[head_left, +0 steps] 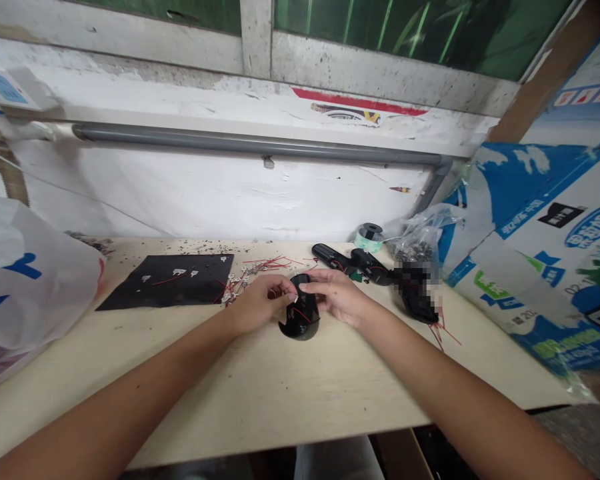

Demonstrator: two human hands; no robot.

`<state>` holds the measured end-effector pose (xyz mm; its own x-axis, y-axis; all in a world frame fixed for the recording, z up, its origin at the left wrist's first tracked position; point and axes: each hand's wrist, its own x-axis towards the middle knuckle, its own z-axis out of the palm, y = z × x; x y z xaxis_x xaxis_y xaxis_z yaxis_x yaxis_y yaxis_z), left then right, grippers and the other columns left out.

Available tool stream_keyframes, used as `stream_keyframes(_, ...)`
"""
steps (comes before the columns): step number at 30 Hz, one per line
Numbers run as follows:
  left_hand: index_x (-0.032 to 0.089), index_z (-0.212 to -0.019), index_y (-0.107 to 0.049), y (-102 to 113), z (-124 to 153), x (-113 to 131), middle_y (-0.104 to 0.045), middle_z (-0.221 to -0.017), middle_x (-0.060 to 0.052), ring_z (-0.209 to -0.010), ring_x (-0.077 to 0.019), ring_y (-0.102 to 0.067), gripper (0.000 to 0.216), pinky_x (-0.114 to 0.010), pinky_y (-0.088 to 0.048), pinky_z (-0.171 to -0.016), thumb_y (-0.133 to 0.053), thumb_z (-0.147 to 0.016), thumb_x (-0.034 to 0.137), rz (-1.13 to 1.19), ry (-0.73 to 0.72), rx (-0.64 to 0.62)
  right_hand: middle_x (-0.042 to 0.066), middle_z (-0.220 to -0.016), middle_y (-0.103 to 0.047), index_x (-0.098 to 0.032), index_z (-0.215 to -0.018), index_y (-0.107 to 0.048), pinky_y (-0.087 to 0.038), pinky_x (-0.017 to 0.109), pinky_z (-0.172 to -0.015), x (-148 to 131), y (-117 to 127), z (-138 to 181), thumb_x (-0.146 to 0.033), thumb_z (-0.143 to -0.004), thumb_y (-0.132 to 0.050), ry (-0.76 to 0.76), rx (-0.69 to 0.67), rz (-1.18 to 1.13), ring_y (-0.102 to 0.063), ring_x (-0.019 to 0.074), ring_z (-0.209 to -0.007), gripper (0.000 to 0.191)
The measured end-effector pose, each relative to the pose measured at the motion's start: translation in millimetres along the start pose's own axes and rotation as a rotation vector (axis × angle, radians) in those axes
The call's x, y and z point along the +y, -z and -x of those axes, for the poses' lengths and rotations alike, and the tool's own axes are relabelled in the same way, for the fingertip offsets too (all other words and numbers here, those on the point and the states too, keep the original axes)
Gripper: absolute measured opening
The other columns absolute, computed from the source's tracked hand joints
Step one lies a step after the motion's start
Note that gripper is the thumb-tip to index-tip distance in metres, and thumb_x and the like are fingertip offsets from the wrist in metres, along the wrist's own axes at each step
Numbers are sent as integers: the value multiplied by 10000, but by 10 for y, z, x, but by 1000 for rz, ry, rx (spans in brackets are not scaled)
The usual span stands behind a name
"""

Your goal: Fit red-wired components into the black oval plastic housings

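Two hands grip the black housing (301, 321), left hand (257, 304) at 9 o'clock, right hand (334, 294) at 3 o'clock. Its long axis runs 12 to 6.

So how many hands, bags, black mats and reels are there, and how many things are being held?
Hands: 2, left hand and right hand
Bags: 2, white bag and clear bag
Black mat: 1
Reel: 1
Held in both hands, black shell: 1
Total: 7
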<state>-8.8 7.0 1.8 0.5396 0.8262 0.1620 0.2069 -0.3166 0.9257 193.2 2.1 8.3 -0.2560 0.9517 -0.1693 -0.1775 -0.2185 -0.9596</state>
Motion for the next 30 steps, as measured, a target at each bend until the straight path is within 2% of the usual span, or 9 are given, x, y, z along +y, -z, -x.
stream_keyframes(7, 148, -871, -674, -15, 23, -4, -653, -768, -34, -681, -139, -583, 259, -247, -464, -632, -666, -875, 407, -65, -15, 19, 41, -789, -700, -139, -938, -729, -474, 208, -475, 5, 19, -16, -226, -614, -861, -28, 5, 40, -590, 109, -581, 360)
stream_keyframes(13, 142, -858, -687, -3, 14, -2, -683, -816, -62, -744, -163, -617, 316, -278, -485, -704, -659, -873, 456, -8, -32, -32, 16, -711, -676, -134, -952, -750, -385, 174, -430, -23, -5, 16, -209, -621, -840, -46, -38, 57, -520, 75, -518, 352)
stream_keyframes(21, 152, -881, -669, -13, 38, 47, -652, -808, -41, -741, -155, -586, 296, -271, -466, -702, -608, -905, 440, -81, -48, -35, 29, -736, -697, -134, -946, -758, -407, 178, -449, -35, -11, 27, -198, -631, -826, -61, -57, 41, -527, 73, -523, 329)
stream_keyframes(30, 161, -881, -632, -72, 91, 88, -590, -732, 0, -638, -120, -524, 171, -228, -405, -584, -587, -917, 323, -157, -56, -27, 34, -706, -699, -128, -982, -751, -360, 173, -422, -37, -15, 35, -152, -618, -807, -61, -22, 52, -530, 72, -492, 369)
